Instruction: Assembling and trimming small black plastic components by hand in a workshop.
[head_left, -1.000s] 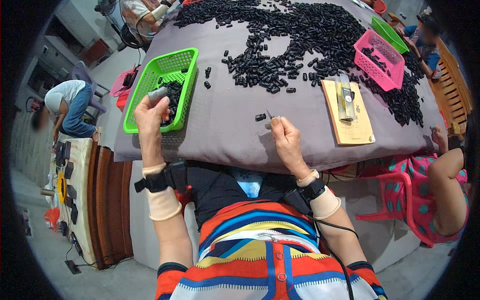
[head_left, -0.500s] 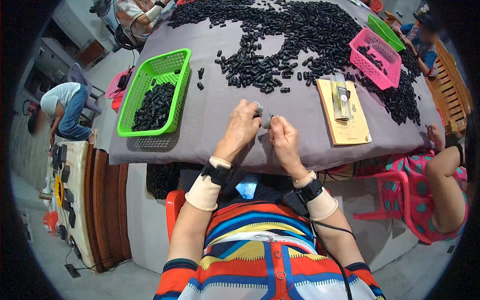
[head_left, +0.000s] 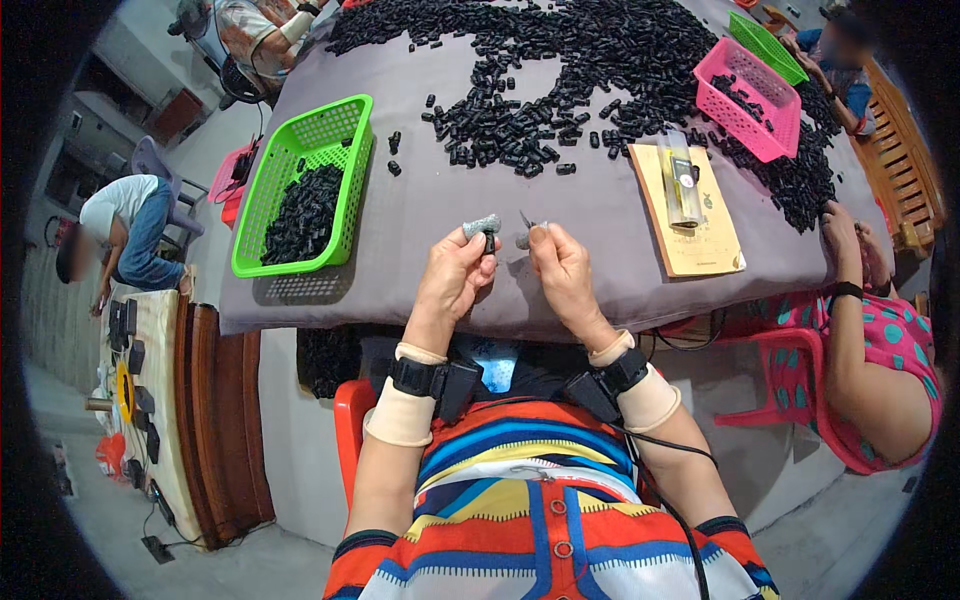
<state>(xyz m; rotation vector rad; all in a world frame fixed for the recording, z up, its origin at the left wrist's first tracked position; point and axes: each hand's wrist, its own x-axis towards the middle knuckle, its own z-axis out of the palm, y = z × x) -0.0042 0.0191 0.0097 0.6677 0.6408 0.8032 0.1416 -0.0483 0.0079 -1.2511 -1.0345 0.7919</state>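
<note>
My left hand (head_left: 455, 275) is turned with its palm side up, over the near part of the table. Its thumb and fingers pinch a small black plastic part (head_left: 489, 242). Silvery grey wrapping (head_left: 482, 226) covers a fingertip of that hand. A short distance to its right, my right hand (head_left: 563, 270) is closed on a thin, dark pointed tool (head_left: 526, 217), whose tip sticks out past the thumb. Grey wrapping also shows beside that thumb. The two hands are apart, and the tool does not touch the part.
A green basket (head_left: 362, 150) with black parts stands left on the grey-covered table (head_left: 400, 220). Loose black parts (head_left: 500, 130) are heaped at the back and right. A pink basket (head_left: 750, 135), a green basket (head_left: 765, 50), and a clear case (head_left: 681, 190) on a yellow booklet (head_left: 715, 250) are right. Co-workers sit around.
My left hand has rolled from knuckles up to palm up and drawn away from the right hand, showing the black part. A co-worker at right now reaches an arm to the table.
</note>
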